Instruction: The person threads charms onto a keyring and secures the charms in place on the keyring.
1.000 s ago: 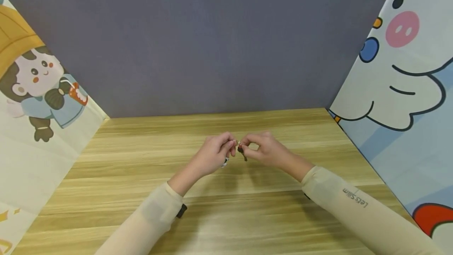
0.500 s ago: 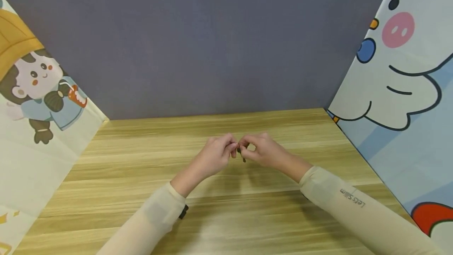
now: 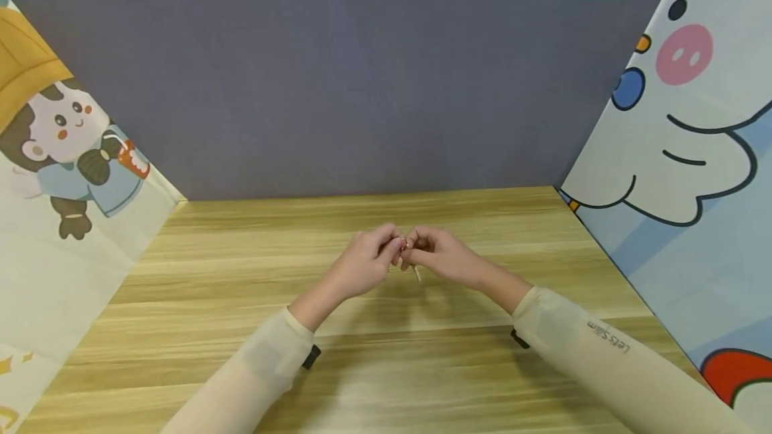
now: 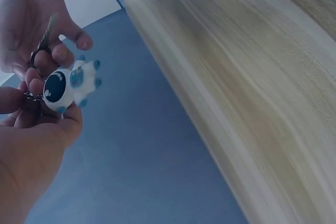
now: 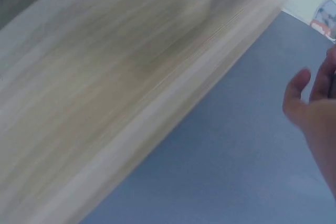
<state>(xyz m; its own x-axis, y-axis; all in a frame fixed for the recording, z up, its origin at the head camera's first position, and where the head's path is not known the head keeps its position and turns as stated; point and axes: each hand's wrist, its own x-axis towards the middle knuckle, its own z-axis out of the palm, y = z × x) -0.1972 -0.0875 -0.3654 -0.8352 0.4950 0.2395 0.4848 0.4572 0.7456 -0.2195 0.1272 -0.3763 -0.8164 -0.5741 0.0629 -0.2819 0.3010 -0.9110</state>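
Observation:
Above the table, my two hands meet at the fingertips. My left hand point(image 3: 366, 264) pinches a keychain by its short metal chain point(image 4: 32, 97). From that chain hangs a small white and blue figurine point(image 4: 73, 83) with a dark, shiny face, resting by the fingers in the left wrist view. My right hand point(image 3: 445, 258) holds a key point(image 4: 46, 36) close to the chain; the key's blade point(image 3: 417, 274) shows below the fingers in the head view. Fingers hide the point where key and chain come together. In the right wrist view, only part of the right hand point(image 5: 315, 109) shows.
The wood-grain table point(image 3: 386, 380) lies under both forearms. A grey panel point(image 3: 374, 72) stands behind it. Cartoon-printed panels close off the left side point(image 3: 66, 286) and right side point(image 3: 675, 173).
The right hand's fingers have shifted around the key, and the dark part of the key is now covered. Both hands stay in nearly the same place, fingertips slightly closer together.

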